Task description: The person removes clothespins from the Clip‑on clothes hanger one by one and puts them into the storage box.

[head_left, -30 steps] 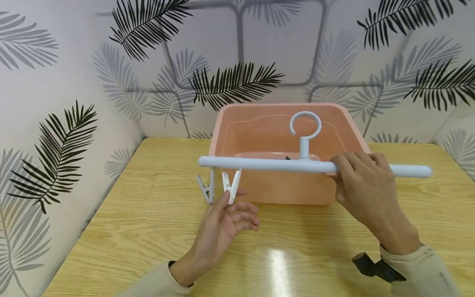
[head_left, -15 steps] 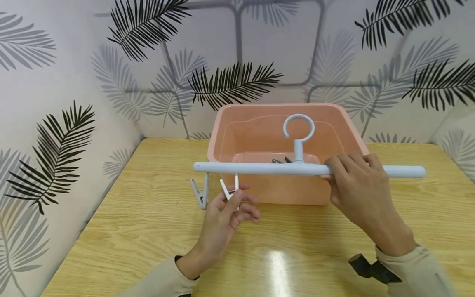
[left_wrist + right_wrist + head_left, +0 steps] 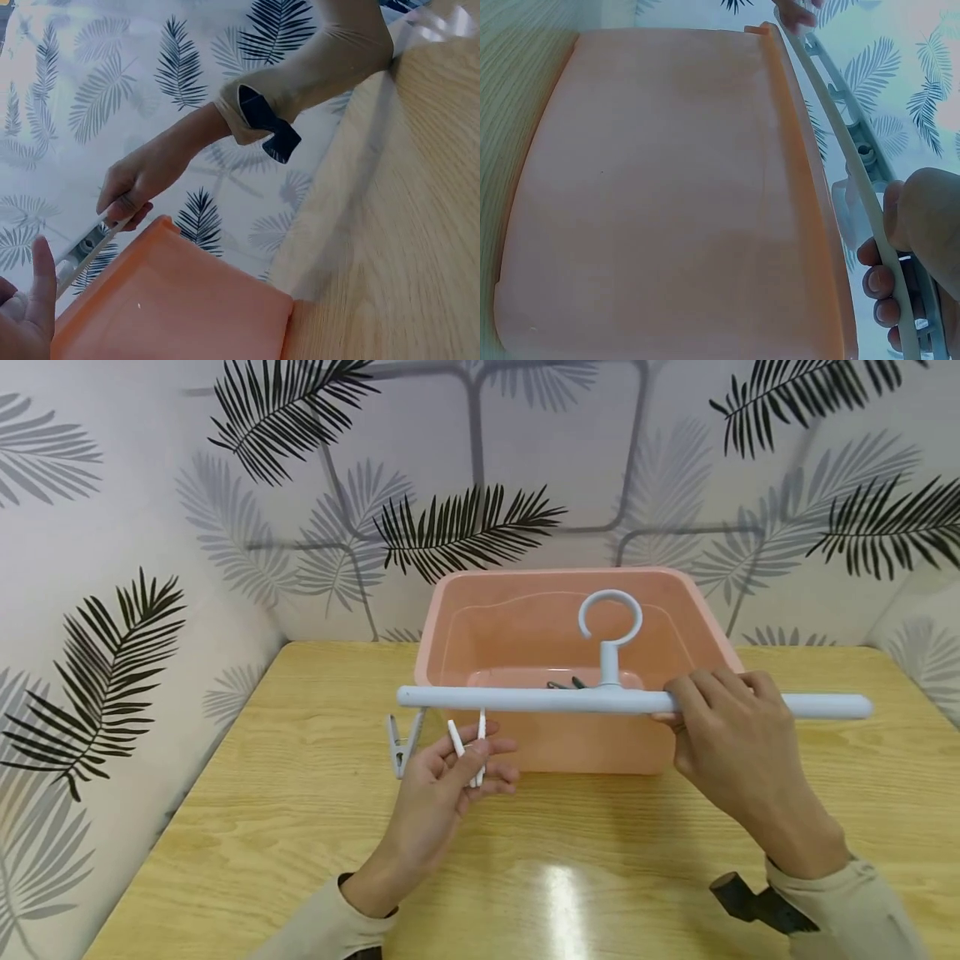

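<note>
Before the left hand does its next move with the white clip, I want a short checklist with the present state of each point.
1. Right hand grips the pale blue plastic hanger bar: ok.
2. Bar held level above the wooden table: ok.
3. Left hand pinches the second white plastic clip: ok.
4. Clip's mouth open: cannot tell.
5. Outer white clip hangs free, apart from the fingers: ok.
6. Pink plastic tub stands behind the bar, with small dark items inside: ok.
</note>
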Action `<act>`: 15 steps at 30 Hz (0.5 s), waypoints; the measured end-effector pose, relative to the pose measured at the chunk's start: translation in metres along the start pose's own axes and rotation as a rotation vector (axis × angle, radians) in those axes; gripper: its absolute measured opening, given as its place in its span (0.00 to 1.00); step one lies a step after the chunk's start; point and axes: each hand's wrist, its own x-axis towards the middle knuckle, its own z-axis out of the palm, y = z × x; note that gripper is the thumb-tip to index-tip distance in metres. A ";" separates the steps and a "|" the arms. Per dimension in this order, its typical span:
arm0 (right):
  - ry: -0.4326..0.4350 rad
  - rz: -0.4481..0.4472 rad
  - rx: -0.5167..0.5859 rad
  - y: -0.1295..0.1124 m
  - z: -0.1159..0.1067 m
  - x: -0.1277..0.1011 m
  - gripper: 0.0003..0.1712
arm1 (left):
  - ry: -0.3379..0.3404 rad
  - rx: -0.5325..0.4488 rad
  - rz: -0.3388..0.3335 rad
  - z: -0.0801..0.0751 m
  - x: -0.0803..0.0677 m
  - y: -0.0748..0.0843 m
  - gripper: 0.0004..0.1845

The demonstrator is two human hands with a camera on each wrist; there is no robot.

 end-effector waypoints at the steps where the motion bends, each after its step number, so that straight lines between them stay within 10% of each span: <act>1: -0.002 0.000 0.004 0.000 0.000 0.000 0.30 | -0.016 0.024 0.006 0.000 0.000 0.001 0.21; 8: 0.008 -0.007 0.019 0.007 0.000 0.000 0.30 | -0.089 0.250 0.111 -0.003 -0.001 0.007 0.17; 15: 0.024 -0.062 -0.015 0.006 0.002 0.001 0.24 | -0.004 0.784 0.336 -0.011 0.003 0.007 0.05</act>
